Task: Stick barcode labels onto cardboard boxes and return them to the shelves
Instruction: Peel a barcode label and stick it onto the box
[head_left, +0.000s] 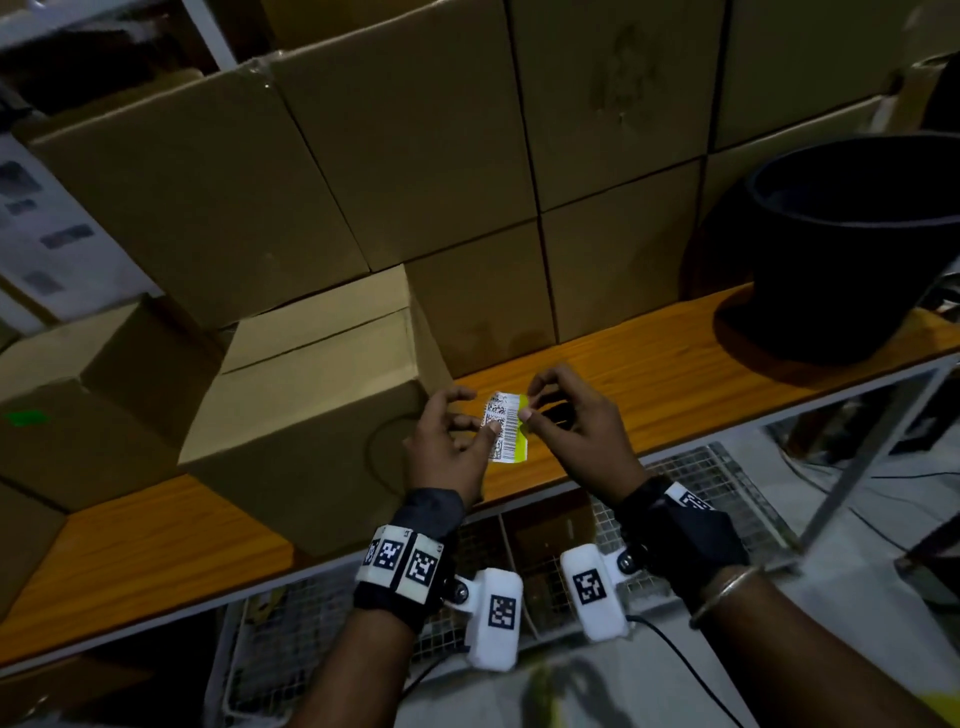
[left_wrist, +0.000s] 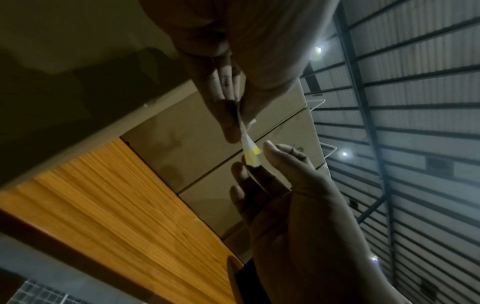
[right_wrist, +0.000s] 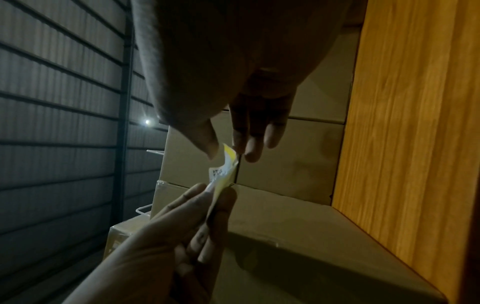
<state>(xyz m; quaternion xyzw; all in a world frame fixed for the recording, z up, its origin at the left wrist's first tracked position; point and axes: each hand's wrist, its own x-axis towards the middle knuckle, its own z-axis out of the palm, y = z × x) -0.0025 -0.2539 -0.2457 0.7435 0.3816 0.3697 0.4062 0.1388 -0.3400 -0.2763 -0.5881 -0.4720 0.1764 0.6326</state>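
A white barcode label (head_left: 505, 426) on yellow backing is held over the wooden shelf (head_left: 675, 374), between both hands. My left hand (head_left: 487, 425) pinches its left edge with thumb and fingers. My right hand (head_left: 527, 406) pinches the yellow backing at the top right corner. The left wrist view shows the label (left_wrist: 246, 142) edge-on, and the right wrist view shows the label (right_wrist: 224, 171) with its white face curling away from the yellow backing. Just left of my hands a closed cardboard box (head_left: 311, 415) stands on the shelf, pulled out in front of the others.
Stacked cardboard boxes (head_left: 415, 156) fill the back of the shelf. A large black pot (head_left: 857, 234) stands on the shelf at the right. Another box (head_left: 78, 415) sits at the left. Wire mesh (head_left: 701, 478) lies below the shelf edge.
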